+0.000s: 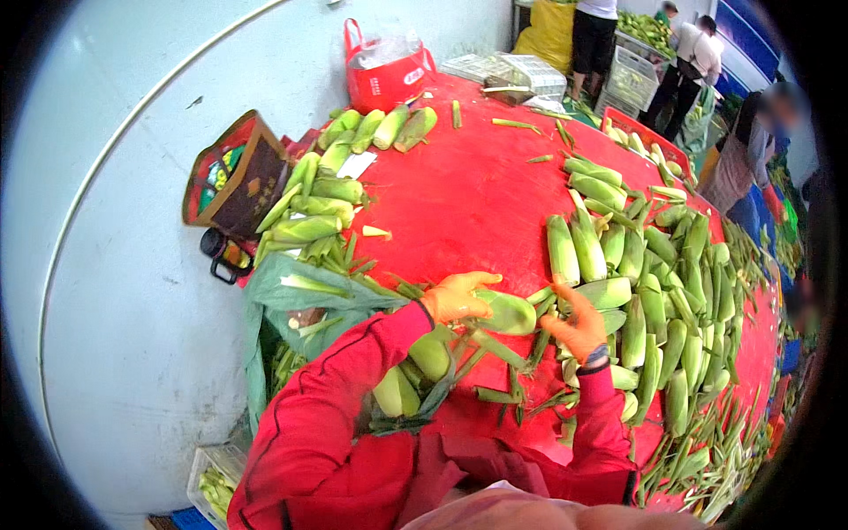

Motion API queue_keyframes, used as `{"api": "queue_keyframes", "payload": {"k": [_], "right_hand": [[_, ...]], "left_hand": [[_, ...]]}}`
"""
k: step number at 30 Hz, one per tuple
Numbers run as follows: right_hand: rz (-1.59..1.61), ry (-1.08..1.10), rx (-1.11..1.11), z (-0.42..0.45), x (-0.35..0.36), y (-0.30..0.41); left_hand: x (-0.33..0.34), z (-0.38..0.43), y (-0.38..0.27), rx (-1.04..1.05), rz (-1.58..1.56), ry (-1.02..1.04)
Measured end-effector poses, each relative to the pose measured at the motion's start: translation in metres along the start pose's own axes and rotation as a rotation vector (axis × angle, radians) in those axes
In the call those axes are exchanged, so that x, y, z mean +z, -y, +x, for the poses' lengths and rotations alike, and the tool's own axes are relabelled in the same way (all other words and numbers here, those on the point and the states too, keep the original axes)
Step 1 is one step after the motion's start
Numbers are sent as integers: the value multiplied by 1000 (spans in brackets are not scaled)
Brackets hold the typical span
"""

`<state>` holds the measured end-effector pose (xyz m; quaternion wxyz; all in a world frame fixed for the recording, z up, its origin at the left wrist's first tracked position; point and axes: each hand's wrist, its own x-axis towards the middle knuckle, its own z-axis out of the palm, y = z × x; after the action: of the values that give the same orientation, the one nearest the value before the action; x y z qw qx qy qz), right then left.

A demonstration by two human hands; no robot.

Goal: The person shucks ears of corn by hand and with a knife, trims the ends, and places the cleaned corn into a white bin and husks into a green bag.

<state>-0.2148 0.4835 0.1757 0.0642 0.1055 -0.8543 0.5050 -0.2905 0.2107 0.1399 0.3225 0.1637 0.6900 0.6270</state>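
Note:
My left hand, in an orange glove, holds one end of a green-husked ear of corn above the red tabletop. Close to the ear's other end is my right hand, gloved alike, its thumb and fingers apart. A cut stalk piece lies by its fingertips; whether they touch it I cannot tell. Many husked ears are heaped to the right of that hand. Under my left forearm, a green mesh sack holds more ears, partly hidden by the sleeve.
Ears line the table's left side near a brown bag and a dark-lidded bottle. A red bag stands at the far end. Loose stalks litter the right. People work beyond, near a red crate and stacked crates.

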Motion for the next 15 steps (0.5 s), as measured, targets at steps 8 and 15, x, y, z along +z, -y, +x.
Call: {"api": "queue_keyframes", "payload": {"k": [8, 15], "right_hand": [[128, 618, -127, -21, 72, 80], [619, 825, 170, -65, 192, 172]], "left_hand": [[19, -150, -71, 282, -241, -389], [52, -273, 15, 669, -884, -713]]}}
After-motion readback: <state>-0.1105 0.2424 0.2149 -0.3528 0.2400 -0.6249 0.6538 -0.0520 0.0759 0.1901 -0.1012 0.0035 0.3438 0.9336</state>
